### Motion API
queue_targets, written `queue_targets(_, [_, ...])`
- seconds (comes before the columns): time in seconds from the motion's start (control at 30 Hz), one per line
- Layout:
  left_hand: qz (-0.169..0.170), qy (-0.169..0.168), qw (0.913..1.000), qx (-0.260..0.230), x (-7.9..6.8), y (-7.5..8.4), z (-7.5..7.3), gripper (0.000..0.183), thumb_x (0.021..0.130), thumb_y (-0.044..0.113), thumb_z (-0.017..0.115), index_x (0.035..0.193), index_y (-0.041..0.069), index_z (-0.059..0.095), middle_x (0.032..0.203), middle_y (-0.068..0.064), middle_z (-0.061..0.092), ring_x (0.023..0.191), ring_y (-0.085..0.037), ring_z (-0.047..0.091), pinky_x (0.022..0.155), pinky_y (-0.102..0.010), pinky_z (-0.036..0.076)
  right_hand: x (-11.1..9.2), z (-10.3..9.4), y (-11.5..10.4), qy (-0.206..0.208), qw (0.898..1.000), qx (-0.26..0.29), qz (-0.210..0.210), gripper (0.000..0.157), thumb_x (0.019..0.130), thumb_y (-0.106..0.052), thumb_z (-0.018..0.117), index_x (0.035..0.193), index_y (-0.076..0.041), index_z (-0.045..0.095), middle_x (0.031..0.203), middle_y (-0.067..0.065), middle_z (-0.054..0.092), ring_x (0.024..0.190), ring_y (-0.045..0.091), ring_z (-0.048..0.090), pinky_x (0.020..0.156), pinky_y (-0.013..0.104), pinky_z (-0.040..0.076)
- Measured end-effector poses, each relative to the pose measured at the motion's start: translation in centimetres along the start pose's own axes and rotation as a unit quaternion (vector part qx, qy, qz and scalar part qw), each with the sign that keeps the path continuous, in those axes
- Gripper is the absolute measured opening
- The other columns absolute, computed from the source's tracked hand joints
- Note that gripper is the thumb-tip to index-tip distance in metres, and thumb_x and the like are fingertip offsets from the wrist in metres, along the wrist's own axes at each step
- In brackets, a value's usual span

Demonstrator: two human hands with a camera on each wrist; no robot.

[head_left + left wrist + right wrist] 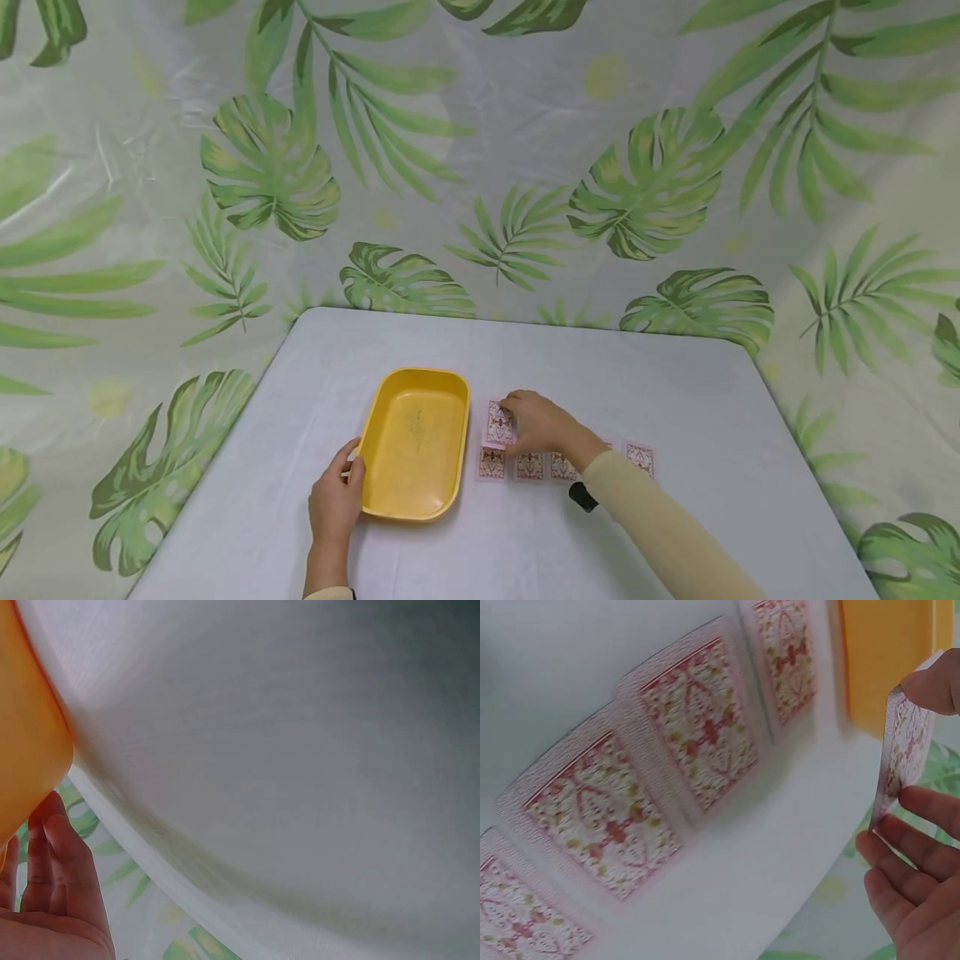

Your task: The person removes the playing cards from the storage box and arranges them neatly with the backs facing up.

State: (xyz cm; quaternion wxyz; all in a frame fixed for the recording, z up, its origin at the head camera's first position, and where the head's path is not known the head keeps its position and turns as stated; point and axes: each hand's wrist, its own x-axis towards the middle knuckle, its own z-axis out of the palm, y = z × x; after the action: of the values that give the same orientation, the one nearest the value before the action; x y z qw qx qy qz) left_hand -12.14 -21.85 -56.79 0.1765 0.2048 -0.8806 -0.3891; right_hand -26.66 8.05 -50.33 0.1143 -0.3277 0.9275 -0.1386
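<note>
My right hand (542, 421) pinches a playing card (500, 423) between thumb and fingers, its red-and-white patterned back facing up in the head view. In the right wrist view the same card (906, 746) is tilted on edge, thumb at its top and fingertips at its lower part. Below it lie several more cards (529, 467) in a row, backs up. At the left side of a yellow tray (416, 508), my left hand (335, 500) rests its fingertips against the rim. In the left wrist view those fingers (79, 866) are fairly straight beside the tray's wall.
A white-covered table (675, 392) bears the tray and cards. The tray stands just left of the card row. Under the right sleeve (660, 517) shows a small black device (582, 497) at the wrist. A leaf-patterned sheet (525, 150) surrounds the table.
</note>
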Motion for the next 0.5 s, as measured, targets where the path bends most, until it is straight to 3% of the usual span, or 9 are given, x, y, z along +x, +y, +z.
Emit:
queue_targets(0.2, [0.003, 0.001, 1.0000, -0.004, 0.0, 0.1, -0.1, 0.035, 0.100, 0.020, 0.052, 0.133, 0.011, 0.060, 0.097, -0.015, 0.070, 0.083, -0.030, 0.067, 0.073, -0.046, 0.051, -1.4, 0.0, 1.8, 0.000, 1.000, 0.020, 0.002, 0.073, 0.072, -0.031, 0.084, 0.135, -0.006, 0.057, 0.139, 0.014, 0.051, 0.131, 0.034, 0.043, 0.107, 0.047, 0.034])
queue_targets(0.5, [-0.007, -0.004, 1.0000, 0.002, -0.1, 0.1, -0.2, 0.036, 0.100, 0.021, 0.051, 0.134, 0.011, 0.060, 0.099, -0.017, 0.070, 0.084, -0.030, 0.066, 0.072, -0.044, 0.050, -2.9, 0.3, 4.3, 0.011, 0.999, 0.035, -0.008, 0.071, 0.073, -0.029, 0.083, 0.133, -0.003, 0.057, 0.138, 0.018, 0.051, 0.131, 0.038, 0.042, 0.107, 0.050, 0.033])
